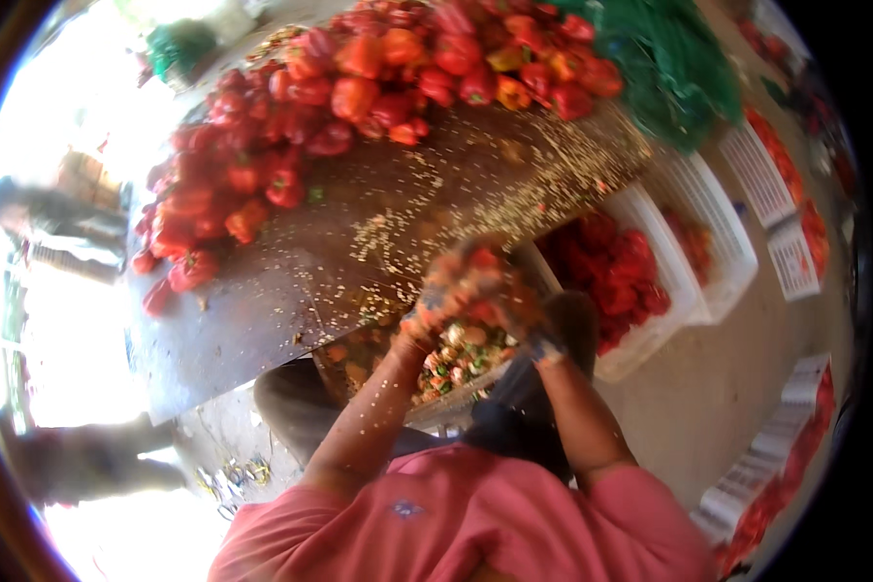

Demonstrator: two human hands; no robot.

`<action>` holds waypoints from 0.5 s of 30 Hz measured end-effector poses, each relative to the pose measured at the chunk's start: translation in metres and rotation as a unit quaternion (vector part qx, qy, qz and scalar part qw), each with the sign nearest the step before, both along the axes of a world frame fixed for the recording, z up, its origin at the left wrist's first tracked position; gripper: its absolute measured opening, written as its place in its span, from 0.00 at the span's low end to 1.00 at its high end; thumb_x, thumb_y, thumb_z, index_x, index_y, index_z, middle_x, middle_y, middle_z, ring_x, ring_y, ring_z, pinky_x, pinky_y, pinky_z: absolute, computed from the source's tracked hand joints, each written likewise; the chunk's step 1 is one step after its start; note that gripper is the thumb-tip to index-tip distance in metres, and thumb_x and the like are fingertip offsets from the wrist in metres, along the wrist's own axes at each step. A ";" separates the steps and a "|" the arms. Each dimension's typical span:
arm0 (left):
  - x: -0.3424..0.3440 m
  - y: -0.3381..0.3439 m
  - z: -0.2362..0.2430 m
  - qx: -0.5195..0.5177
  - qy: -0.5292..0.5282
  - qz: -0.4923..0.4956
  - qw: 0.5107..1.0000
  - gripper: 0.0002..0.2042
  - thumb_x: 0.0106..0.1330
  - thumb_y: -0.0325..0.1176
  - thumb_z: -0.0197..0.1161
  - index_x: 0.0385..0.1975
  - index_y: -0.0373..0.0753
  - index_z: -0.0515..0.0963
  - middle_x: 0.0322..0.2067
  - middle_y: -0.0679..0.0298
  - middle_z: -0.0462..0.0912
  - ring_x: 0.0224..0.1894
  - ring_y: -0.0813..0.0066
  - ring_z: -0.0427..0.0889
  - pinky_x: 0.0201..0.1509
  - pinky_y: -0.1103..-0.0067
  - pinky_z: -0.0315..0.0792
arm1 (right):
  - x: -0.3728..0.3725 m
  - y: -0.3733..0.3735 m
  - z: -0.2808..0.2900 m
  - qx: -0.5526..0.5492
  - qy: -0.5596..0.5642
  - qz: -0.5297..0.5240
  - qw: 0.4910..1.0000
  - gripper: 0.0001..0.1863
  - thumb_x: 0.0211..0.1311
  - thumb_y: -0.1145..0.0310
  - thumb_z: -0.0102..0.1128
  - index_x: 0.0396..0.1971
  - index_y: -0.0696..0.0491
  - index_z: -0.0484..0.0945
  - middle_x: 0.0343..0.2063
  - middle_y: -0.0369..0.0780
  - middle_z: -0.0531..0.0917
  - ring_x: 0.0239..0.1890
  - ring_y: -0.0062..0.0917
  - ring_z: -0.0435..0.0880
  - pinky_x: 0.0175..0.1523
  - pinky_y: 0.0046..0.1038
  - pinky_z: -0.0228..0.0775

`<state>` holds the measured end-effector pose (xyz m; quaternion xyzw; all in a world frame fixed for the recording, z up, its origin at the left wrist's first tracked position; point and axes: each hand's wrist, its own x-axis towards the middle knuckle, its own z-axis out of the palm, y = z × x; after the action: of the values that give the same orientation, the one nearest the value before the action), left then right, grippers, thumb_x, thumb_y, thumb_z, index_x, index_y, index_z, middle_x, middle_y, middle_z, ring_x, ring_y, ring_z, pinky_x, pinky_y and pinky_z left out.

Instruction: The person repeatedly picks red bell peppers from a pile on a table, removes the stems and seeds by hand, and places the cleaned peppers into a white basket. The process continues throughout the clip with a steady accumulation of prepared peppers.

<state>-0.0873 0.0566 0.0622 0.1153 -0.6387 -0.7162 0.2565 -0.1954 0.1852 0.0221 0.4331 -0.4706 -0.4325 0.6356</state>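
Note:
My left hand (435,296) and my right hand (517,312), in blurred, stained orange-and-grey gloves, meet near the table's front edge, both closed on a red pepper (483,262). Below them a bin (456,364) holds seedy cores, stems and scraps. A heap of red and orange peppers (378,82) lies along the back and left of the metal table (194,344), and pale seeds (388,233) are scattered over its surface. Right beside my right hand, a white crate (674,276) holds red pepper pieces (616,272).
A second white crate (737,247) stands to the right, with green netting (669,68) behind. Packed boxes of red peppers (776,175) line the floor at right, with more at lower right (776,456). A person (58,218) is at the bright far left.

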 end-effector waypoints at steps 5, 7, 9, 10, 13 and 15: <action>-0.005 -0.010 0.010 -0.145 -0.083 -0.002 0.986 0.24 0.57 0.44 0.66 0.48 0.35 0.72 0.41 0.56 0.81 0.40 0.68 0.80 0.41 0.79 0.75 | 0.020 -0.022 0.036 0.091 0.781 -0.240 0.569 0.13 0.63 0.63 0.55 0.45 0.53 0.74 0.46 0.38 0.73 0.42 0.27 0.75 0.51 0.31 0.68; 0.003 -0.014 0.004 -0.018 -0.053 -0.009 0.998 0.23 0.56 0.45 0.66 0.45 0.34 0.73 0.39 0.57 0.80 0.39 0.69 0.80 0.41 0.76 0.75 | 0.026 -0.018 0.028 0.096 0.794 -0.282 0.530 0.13 0.65 0.60 0.52 0.43 0.53 0.73 0.43 0.37 0.73 0.41 0.26 0.76 0.50 0.29 0.68; 0.010 -0.019 0.000 0.147 0.000 -0.030 0.989 0.22 0.58 0.46 0.64 0.44 0.34 0.73 0.37 0.57 0.79 0.38 0.69 0.79 0.39 0.75 0.76 | 0.013 0.001 -0.009 0.078 0.661 -0.250 0.703 0.15 0.69 0.56 0.45 0.41 0.52 0.72 0.40 0.38 0.75 0.39 0.27 0.77 0.47 0.29 0.69; 0.006 -0.025 0.005 0.185 -0.030 0.037 0.982 0.22 0.59 0.46 0.63 0.44 0.34 0.73 0.36 0.57 0.78 0.37 0.69 0.79 0.39 0.74 0.76 | 0.005 0.003 -0.015 0.061 0.683 -0.232 0.690 0.15 0.69 0.56 0.45 0.42 0.52 0.71 0.39 0.37 0.76 0.39 0.26 0.78 0.46 0.28 0.69; -0.024 -0.043 0.013 0.600 0.104 -0.014 0.793 0.22 0.62 0.47 0.58 0.45 0.34 0.72 0.37 0.56 0.76 0.38 0.68 0.77 0.43 0.72 0.75 | -0.010 0.008 0.001 -0.023 0.890 -0.159 0.427 0.15 0.66 0.61 0.52 0.49 0.50 0.69 0.42 0.33 0.77 0.39 0.23 0.78 0.43 0.22 0.70; -0.068 -0.043 -0.005 0.873 0.356 -0.263 0.205 0.21 0.62 0.46 0.56 0.46 0.35 0.72 0.39 0.56 0.75 0.42 0.67 0.76 0.48 0.69 0.73 | -0.008 -0.002 0.007 -0.041 0.968 -0.079 0.236 0.19 0.62 0.63 0.57 0.52 0.51 0.69 0.44 0.34 0.78 0.41 0.23 0.79 0.43 0.22 0.72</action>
<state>-0.1554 0.0134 0.0573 -0.1753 0.5551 -0.8131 -0.0084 -0.2030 0.1834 0.0296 -0.3792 0.4523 -0.5521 0.5890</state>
